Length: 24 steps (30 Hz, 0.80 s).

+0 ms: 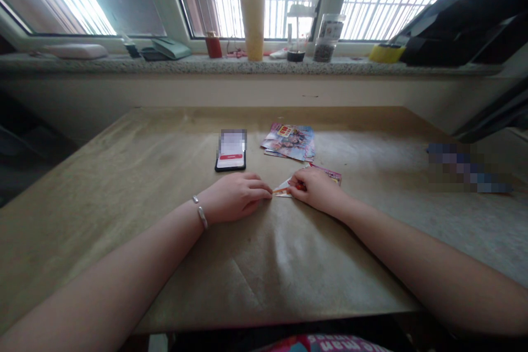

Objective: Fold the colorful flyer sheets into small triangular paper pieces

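A small folded paper [282,189], printed in colour with white parts, lies on the table and narrows to a point on its left. At that point are the fingertips of my left hand [237,196], fingers pressed together and closed on the tip. My right hand [315,187] rests over the paper's middle with curled fingers gripping it, hiding much of it. Some of its pink printed edge shows beyond the knuckles. Just behind the hands lies a loose stack of glossy printed leaflets [291,143]. A phone [231,150] with a lit screen lies behind my left hand.
A beige cover spreads over the table [198,286]. At the right lies a blurred bluish item [466,168]. On the stone windowsill [165,67] stand a tall cup of yellow drink [252,16], a red jar [213,45], clear containers [325,38] and a black object [462,25].
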Motion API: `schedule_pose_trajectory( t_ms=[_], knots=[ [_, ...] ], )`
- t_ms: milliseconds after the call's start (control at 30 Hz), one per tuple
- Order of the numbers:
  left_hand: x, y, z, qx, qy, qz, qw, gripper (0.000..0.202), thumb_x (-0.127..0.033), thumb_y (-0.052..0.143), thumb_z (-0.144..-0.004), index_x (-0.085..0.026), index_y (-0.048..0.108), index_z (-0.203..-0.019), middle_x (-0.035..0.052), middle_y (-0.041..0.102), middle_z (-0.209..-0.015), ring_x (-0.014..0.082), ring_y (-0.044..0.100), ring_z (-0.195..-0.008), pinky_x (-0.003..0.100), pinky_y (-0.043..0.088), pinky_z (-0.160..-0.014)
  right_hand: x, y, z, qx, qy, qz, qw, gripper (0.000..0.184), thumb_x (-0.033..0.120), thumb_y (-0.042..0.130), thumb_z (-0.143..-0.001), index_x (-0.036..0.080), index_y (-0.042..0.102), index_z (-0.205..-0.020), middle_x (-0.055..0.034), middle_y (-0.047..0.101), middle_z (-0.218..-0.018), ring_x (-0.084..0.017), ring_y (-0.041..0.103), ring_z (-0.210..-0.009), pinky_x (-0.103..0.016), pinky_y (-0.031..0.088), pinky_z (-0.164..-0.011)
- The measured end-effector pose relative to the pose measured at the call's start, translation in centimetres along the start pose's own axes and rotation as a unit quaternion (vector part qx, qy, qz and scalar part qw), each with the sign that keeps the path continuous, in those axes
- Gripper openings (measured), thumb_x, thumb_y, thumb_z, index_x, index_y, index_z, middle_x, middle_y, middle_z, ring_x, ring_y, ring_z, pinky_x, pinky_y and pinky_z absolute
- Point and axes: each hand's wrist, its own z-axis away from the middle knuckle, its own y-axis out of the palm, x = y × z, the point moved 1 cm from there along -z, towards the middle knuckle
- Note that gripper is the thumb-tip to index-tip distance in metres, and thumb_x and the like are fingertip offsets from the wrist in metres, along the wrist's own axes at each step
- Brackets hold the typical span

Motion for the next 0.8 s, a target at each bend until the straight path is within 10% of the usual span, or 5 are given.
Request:
schedule_pose_trajectory(
  t_ms=[800],
  knots=[
    [-0.16,-0.67,0.56,0.021,-0.031,-0.001,0.999,0.036,-0.008,0.048,-0.077,-0.021,0.066,-0.106,0.0012,0.067,-0.113,0.0182,0.06,-0.099,0.031,0.05,-0.086,-0.19,0.2,0.18,-0.008,-0.004,0.004,1.0,0.013,0.025,0.061,-0.08,0.017,0.063,-0.071,-0.0045,0.068,-0.075,-0.016,0.057,-0.07,-0.026,0.036,-0.063]
  ],
)
